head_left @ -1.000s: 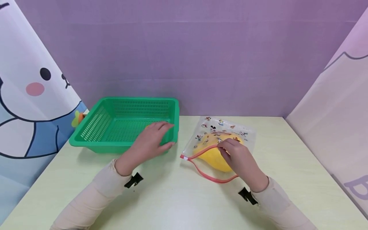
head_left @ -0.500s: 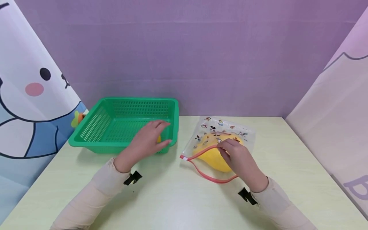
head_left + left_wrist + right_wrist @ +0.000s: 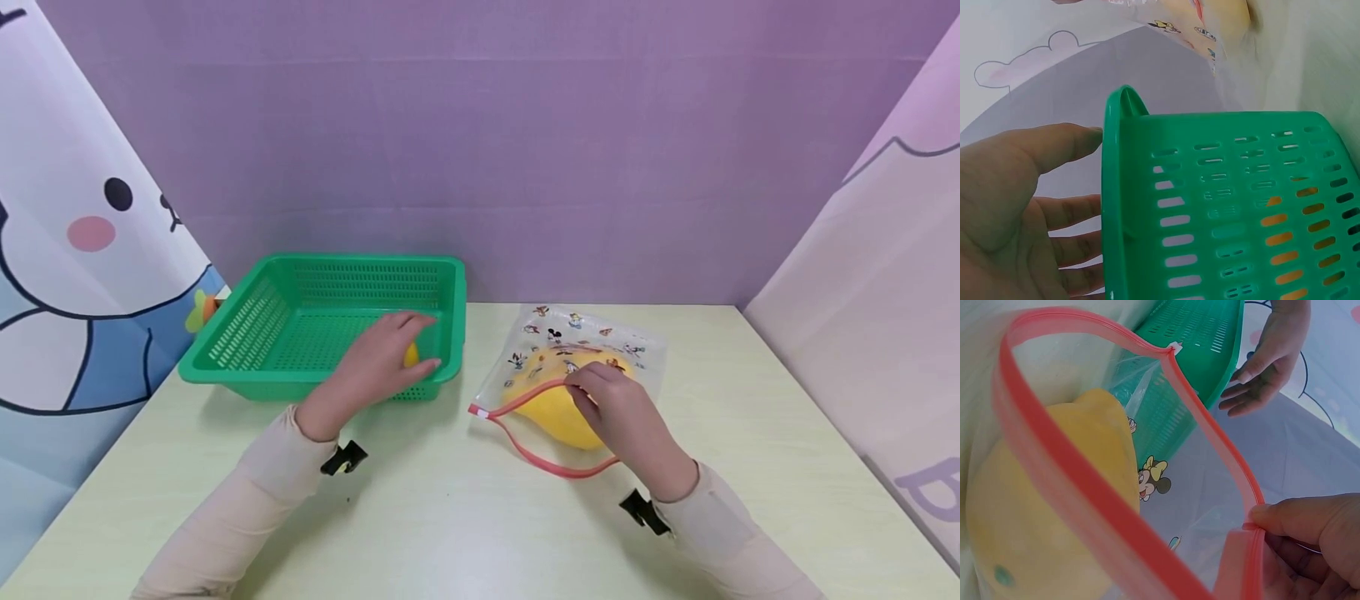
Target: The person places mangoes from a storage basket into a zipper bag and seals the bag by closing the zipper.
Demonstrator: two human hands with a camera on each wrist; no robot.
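Note:
My left hand (image 3: pixel 373 360) hovers over the right front part of the green basket (image 3: pixel 307 382), fingers loosely extended. Beneath it, partly hidden, a small yellow thing (image 3: pixel 412 355) lies in the basket. Orange-yellow (image 3: pixel 1282 239) shows through the basket's slots in the left wrist view. With thumb and fingers, my right hand (image 3: pixel 628 417) pinches the red rim (image 3: pixel 1254 481) of a clear zipper bag (image 3: pixel 536 327) printed with cartoon figures. The bag's mouth gapes. Inside sits a large, rounded yellow object (image 3: pixel 1041 512) with a small green spot; its kind is unclear.
The basket stands at the back left of the pale table (image 3: pixel 457 517), left of the bag. A carrot-shaped item (image 3: pixel 201 310) shows beside the basket's left edge. A purple curtain (image 3: pixel 480 150) hangs behind the table, with printed sheets at both sides.
My left hand has shifted left and slightly back toward the left arm above the basket, uncovering more of the small yellow thing. The right hand and the bag stay almost still.

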